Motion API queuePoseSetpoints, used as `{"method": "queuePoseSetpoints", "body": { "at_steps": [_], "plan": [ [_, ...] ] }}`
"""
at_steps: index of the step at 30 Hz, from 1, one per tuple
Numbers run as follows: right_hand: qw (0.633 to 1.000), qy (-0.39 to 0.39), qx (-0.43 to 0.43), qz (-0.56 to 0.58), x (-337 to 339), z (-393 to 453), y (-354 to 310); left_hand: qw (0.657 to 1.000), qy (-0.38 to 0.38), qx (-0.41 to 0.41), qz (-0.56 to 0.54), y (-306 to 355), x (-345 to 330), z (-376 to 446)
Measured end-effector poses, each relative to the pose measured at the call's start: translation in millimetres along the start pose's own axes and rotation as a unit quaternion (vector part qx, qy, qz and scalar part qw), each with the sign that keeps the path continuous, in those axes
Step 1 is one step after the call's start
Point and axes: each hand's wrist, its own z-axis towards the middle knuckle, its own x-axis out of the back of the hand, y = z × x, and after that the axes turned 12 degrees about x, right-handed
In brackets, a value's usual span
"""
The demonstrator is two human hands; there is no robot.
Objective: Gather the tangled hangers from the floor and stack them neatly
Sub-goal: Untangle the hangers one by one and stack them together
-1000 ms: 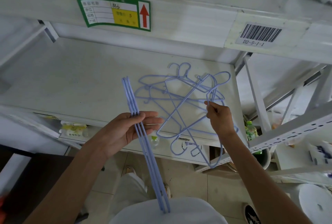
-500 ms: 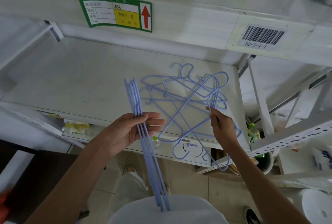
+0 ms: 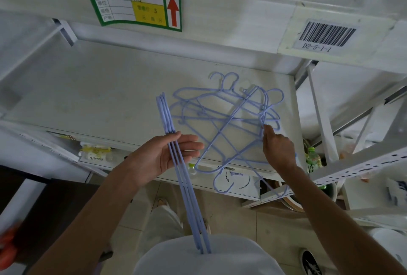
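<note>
White metal shelf (image 3: pixel 92 89), mid-frame, scuffed, running from the left edge to right of centre; pale tiled floor (image 3: pixel 141 204) below it at lower centre.

Tangled hangers (image 3: pixel 222 118): lilac wire, several interlocked, lying on the right part of the shelf, hooks pointing toward the top of the frame and others overhanging the shelf's front edge at centre right.

Stacked hangers (image 3: pixel 176 158): lilac, aligned edge-on in a tight bundle, running from mid-frame down to bottom centre.

Left hand (image 3: pixel 163 158): centre of frame, palm up, thumb pressed over the stacked hangers, fingers straight beneath them, holding the bundle.

Right hand (image 3: pixel 277 149): right of centre, fingertips pinching a wire of the tangled hangers at the right side of the pile.

Green label (image 3: pixel 134 6): upper left on the shelf beam, yellow panel, red arrow pointing up.

Barcode sticker (image 3: pixel 326 34): upper right, marked D2-5-1-1.

Green-capped bottle (image 3: pixel 312 158): right, below shelf level.
</note>
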Motion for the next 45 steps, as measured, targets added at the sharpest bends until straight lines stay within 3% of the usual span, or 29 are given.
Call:
{"method": "queuePoseSetpoints", "body": {
  "at_steps": [7,17,23,31,36,42,45],
  "plan": [
    [0.991,0.028,0.118,-0.053,38.5,42.6,24.8,1.0,-0.005,0.006,0.008,-1.2,7.0,9.4],
    [0.974,0.039,0.22,-0.031,61.6,77.1,34.0,0.999,0.008,-0.006,0.04,-1.9,20.4,21.1],
    [0.981,-0.006,0.192,0.029,60.3,84.5,38.6,0.989,0.087,-0.025,0.114,-2.7,31.2,64.5],
    [0.986,-0.052,0.159,-0.017,45.5,71.7,41.8,0.985,0.157,-0.024,0.068,-20.4,56.0,125.9],
    [0.987,-0.029,0.16,-0.007,35.5,63.9,43.6,0.989,0.142,-0.048,0.019,-33.1,72.0,127.9],
    [0.986,-0.093,0.138,-0.017,19.4,54.9,44.8,0.991,0.114,-0.066,0.019,-39.5,72.1,126.7],
    [0.985,-0.059,0.149,-0.062,17.1,60.1,46.3,0.991,0.109,-0.071,0.012,-43.4,73.0,127.5]
  ]
}}
